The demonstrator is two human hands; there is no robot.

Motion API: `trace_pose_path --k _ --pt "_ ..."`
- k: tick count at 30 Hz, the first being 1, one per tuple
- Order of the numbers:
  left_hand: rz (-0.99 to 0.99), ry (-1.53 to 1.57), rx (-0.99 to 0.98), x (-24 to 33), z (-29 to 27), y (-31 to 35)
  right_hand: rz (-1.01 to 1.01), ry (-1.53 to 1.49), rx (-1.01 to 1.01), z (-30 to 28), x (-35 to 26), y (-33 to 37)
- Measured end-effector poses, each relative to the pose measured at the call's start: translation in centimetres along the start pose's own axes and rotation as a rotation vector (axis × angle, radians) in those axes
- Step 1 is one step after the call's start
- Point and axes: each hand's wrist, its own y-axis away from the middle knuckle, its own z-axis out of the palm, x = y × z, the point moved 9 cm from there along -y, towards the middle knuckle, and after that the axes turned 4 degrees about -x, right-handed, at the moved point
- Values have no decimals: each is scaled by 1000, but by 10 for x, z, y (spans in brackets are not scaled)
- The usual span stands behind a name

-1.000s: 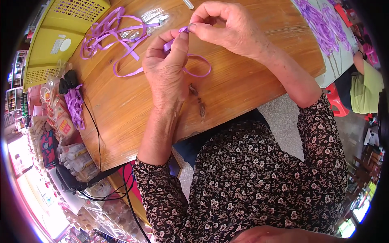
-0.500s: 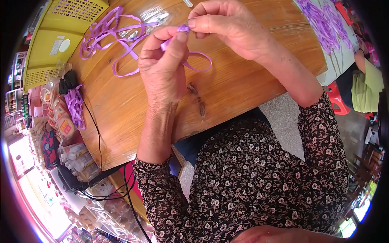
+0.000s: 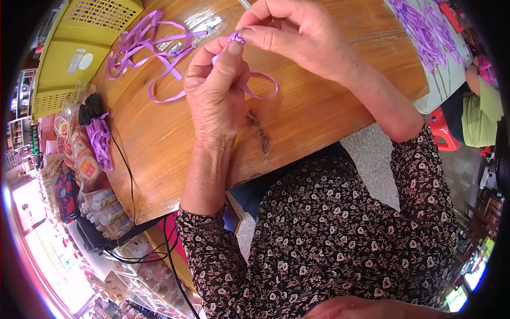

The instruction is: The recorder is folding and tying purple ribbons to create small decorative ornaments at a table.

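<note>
My left hand (image 3: 217, 87) is closed, pinching a bunched piece of purple ribbon (image 3: 236, 38) between thumb and fingertips. From this hand the ribbon hangs down in a loop on either side, over the tabletop. My right hand (image 3: 305, 40) meets it from the right, thumb and forefinger closed on the top of the same bunched ribbon. The fingertips hide most of the small fold or knot there. More purple ribbon (image 3: 127, 50) lies in loose coils beyond my left hand, beside a clear plastic packet (image 3: 202, 22).
A yellow perforated crate (image 3: 64, 64) stands at the left of the wooden table (image 3: 319, 114). Purple ribbon bundles (image 3: 425, 32) lie on a pale surface at the far right. A black cable (image 3: 123, 157) crosses the left edge. Another person's green clothing (image 3: 478, 119) shows at right.
Both hands keep hold of the ribbon. The right hand and the pinched ribbon have shifted slightly left, and the right fingers have tilted a little around it.
</note>
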Motion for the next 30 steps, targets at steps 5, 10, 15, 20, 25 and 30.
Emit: trace_pose_path --k 5,10,15,20,25,30 --pt "-37 34 -12 -4 1 -2 -838 715 89 10 -58 24" --pt "-60 66 3 -4 0 -1 -991 798 60 14 -56 26" --pt "-38 15 -6 -2 3 0 -871 665 -23 12 -63 25" --pt "-37 -194 6 3 6 3 -227 259 19 -6 -42 11" --pt "13 -282 1 6 8 4 -59 -8 60 -16 -10 5" --pt "6 -184 -23 5 5 3 -511 211 -40 -6 -42 11"
